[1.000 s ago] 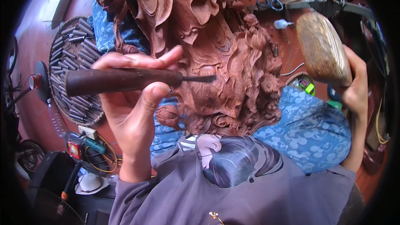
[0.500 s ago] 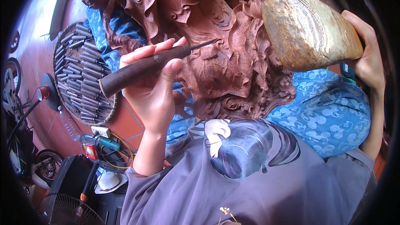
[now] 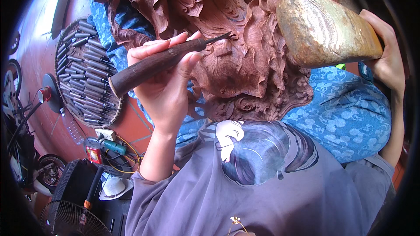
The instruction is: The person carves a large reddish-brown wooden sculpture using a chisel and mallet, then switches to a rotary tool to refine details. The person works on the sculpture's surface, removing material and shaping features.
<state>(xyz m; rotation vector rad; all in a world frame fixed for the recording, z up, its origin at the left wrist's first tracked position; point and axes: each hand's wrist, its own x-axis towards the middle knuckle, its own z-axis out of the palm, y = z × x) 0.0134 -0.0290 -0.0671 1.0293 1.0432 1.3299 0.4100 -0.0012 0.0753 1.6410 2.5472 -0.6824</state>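
Note:
My left hand (image 3: pixel 164 85) grips a carving chisel (image 3: pixel 153 66) by its dark brown wooden handle, thumb below and fingers above. The thin metal blade points right and away, its tip over a reddish-brown wood carving (image 3: pixel 238 70) with deep leaf-like folds. Whether the tip touches the wood I cannot tell. On the right, my right hand (image 3: pixel 387 57) is closed at the back end of a thick wooden mallet (image 3: pixel 328 30); the handle is hidden. The mallet's worn, yellowish-brown face is turned toward the carving, apart from the chisel's butt end.
A round woven basket (image 3: pixel 116 118) holding several dark-handled chisels stands on the red tiled floor at left. Near it are a plastic bottle (image 3: pixel 72 126), a white power socket (image 3: pixel 105 134) with cables, a white hat (image 3: pixel 114 188) and a fan (image 3: pixel 72 220). Blue patterned cloth (image 3: pixel 345 113) covers my legs.
My left hand and the chisel have moved slightly right, the blade tip a little farther away over the carving. The mallet has tilted slightly in my right hand.

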